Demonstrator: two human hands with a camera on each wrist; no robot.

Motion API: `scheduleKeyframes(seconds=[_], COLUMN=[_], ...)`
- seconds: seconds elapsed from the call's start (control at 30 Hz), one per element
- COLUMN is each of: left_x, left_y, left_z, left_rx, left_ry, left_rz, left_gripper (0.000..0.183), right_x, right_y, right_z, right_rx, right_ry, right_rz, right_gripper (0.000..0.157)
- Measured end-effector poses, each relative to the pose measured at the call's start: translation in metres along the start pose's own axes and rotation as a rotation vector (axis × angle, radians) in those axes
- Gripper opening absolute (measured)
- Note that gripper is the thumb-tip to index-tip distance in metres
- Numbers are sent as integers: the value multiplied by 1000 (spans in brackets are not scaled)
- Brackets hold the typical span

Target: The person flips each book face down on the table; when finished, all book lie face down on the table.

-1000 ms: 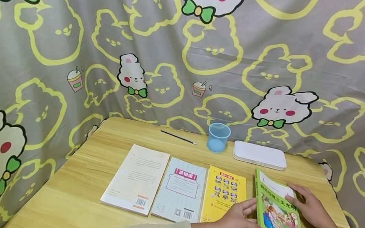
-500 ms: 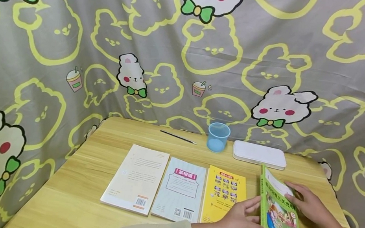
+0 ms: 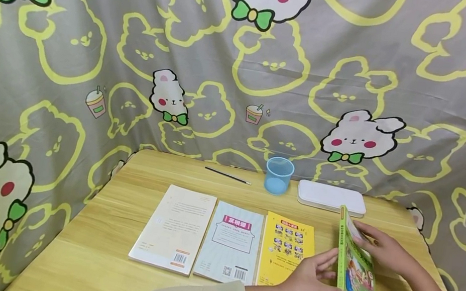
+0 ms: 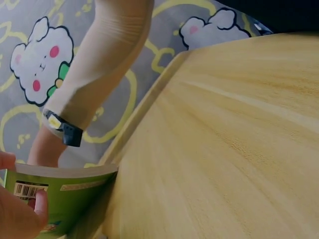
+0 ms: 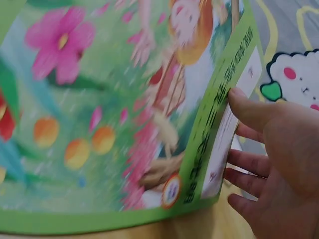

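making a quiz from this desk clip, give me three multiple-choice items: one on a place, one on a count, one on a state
1. Where is the blue cup?
A. just left of the white case
B. on the yellow book
C. at the table's near edge

2. How many books lie flat in the row?
A. one
B. three
C. five

3. How is the green book?
A. flat and shut
B. raised on edge between the left hand and right hand
C. under the cup

Answers: 1 A, cup stands beside the case; 2 B, cream, pale blue, yellow; 3 B, both hands hold it tilted up.

The head camera looks forward and down over the wooden table (image 3: 107,247). Both wrist cameras sit very near the green book (image 3: 356,277), one on each side, and share it.
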State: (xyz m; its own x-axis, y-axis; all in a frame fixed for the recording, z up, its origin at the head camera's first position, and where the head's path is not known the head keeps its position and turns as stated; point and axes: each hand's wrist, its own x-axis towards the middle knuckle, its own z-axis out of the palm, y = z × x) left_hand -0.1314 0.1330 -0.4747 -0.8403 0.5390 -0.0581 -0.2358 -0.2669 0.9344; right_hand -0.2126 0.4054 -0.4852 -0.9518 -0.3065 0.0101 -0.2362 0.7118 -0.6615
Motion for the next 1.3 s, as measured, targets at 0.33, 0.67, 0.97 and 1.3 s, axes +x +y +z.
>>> scheduleKeyframes(seconds=[0.33, 0.67, 0.97, 1.3], left_x=[-2, -4, -4, -5], left_y=[3, 9, 18, 23], left_z=[2, 3, 7, 9], left_rx=[51, 119, 273, 366], left_ry=[-1, -22, -21, -41], left_rz=[13, 63, 131, 212], left_gripper=[84, 84, 81, 81], right_x=[10, 13, 16, 15], right_y=[-24, -40, -41, -39], right_z=[-10, -19, -21, -20], right_rx=[64, 164, 496, 696], right_ry=[-20, -29, -90, -147], right_rz=[-34, -36, -37, -41], right_gripper=[62, 64, 66, 65])
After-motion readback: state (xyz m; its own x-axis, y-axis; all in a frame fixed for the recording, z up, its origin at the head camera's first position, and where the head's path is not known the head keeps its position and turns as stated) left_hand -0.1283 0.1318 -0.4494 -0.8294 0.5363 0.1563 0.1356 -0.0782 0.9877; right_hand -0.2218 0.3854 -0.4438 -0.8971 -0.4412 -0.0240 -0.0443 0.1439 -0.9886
